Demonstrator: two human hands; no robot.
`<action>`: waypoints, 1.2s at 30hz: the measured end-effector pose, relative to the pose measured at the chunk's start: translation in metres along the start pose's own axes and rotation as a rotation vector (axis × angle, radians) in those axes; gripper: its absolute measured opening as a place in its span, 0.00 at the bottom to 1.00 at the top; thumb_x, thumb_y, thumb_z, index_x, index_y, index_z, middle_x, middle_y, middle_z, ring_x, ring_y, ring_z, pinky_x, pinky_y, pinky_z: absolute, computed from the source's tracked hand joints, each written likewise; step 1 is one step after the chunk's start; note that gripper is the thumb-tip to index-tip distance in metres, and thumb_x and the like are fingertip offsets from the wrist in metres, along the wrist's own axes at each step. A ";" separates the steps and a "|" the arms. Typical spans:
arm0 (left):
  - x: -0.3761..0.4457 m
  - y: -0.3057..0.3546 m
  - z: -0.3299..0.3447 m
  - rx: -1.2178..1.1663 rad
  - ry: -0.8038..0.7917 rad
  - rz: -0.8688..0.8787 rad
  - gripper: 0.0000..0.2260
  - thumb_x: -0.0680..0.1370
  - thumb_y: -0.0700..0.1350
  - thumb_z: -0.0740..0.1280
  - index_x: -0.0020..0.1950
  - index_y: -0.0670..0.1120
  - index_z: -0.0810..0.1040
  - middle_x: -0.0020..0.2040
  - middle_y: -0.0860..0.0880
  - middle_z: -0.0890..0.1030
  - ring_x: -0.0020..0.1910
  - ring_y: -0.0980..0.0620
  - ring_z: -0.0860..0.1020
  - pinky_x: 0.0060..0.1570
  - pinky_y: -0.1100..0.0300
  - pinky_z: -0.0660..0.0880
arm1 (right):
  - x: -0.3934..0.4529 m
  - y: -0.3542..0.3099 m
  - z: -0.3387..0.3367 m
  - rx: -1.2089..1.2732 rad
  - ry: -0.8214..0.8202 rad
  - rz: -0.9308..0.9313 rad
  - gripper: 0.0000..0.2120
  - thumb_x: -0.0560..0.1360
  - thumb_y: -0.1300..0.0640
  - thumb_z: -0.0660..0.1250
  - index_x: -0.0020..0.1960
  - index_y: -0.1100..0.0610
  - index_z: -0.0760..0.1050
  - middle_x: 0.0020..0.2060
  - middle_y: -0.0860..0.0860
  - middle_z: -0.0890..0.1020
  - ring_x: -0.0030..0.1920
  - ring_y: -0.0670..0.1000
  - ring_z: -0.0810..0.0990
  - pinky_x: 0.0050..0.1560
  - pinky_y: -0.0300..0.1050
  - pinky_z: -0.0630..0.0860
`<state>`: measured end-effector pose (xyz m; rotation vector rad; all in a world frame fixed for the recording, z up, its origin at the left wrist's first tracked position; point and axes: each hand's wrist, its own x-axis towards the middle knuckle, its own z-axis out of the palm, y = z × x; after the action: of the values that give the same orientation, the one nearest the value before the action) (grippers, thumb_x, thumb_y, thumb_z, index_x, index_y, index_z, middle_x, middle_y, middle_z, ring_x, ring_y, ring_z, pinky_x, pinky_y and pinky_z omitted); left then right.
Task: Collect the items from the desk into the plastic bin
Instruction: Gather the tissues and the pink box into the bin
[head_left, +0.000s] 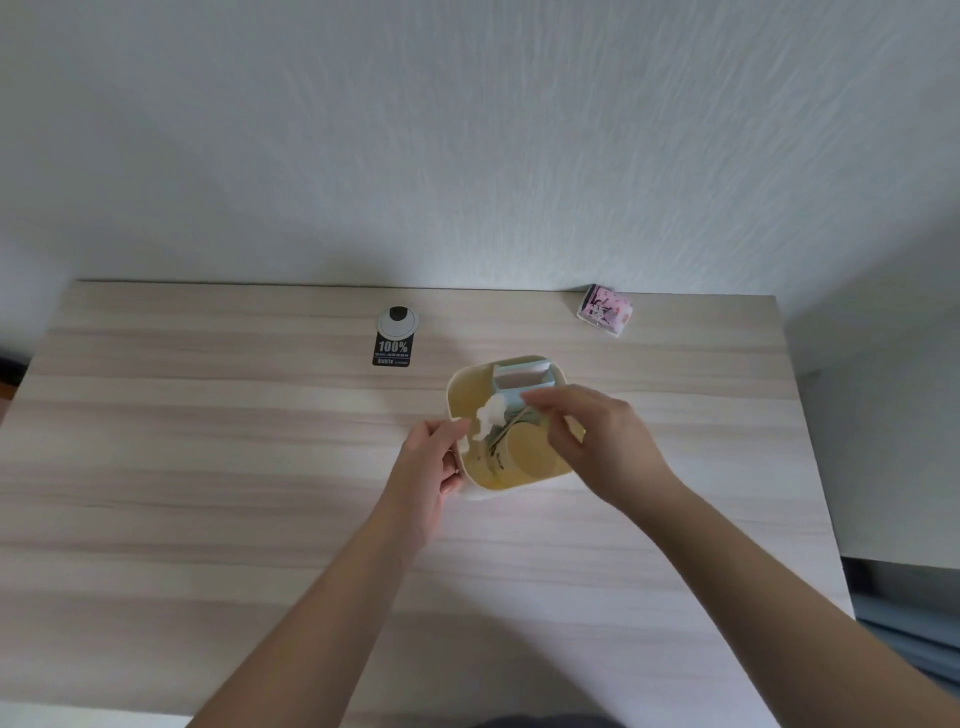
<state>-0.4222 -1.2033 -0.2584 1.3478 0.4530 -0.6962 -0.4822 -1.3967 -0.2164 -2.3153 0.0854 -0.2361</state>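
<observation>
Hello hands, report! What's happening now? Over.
Left hand gripping bin rim. Right hand over bin, pinching something. Pink packet left on desk.

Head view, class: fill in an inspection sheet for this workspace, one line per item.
Surface: pale wood-grain desk, mostly bare.
Job's things: cream plastic bin mid-desk, holding a light blue box, a white crumpled piece and a beige cylinder; pink packet still out at the back right edge.
Clutter: black 100% label.
Hands: left hand grips the bin's near-left rim; right hand reaches over the bin, fingers pinched.
Cables: nothing seen; round grommet only.
Surroundings: white textured wall behind.
</observation>
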 end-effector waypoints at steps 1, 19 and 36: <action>0.001 0.000 0.000 0.001 -0.002 0.004 0.11 0.72 0.46 0.70 0.42 0.45 0.68 0.24 0.55 0.64 0.23 0.56 0.60 0.25 0.62 0.57 | 0.005 0.005 -0.002 0.030 0.060 0.008 0.14 0.73 0.68 0.67 0.54 0.56 0.82 0.47 0.49 0.85 0.43 0.49 0.82 0.45 0.42 0.78; 0.022 0.016 0.019 -0.070 -0.024 0.003 0.13 0.69 0.48 0.71 0.43 0.44 0.70 0.28 0.53 0.69 0.23 0.56 0.62 0.29 0.60 0.59 | 0.108 0.146 -0.009 -0.117 0.087 0.385 0.14 0.75 0.60 0.64 0.60 0.54 0.78 0.55 0.53 0.82 0.53 0.53 0.80 0.52 0.45 0.75; 0.001 0.021 0.020 -0.084 0.015 0.015 0.10 0.72 0.45 0.68 0.38 0.45 0.68 0.28 0.51 0.62 0.25 0.54 0.58 0.29 0.59 0.57 | 0.073 0.186 0.027 -0.613 -0.302 0.296 0.28 0.74 0.57 0.65 0.73 0.53 0.64 0.74 0.53 0.64 0.74 0.55 0.60 0.70 0.52 0.59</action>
<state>-0.4087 -1.2212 -0.2400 1.2769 0.4793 -0.6483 -0.4030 -1.5145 -0.3595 -2.8687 0.3900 0.3388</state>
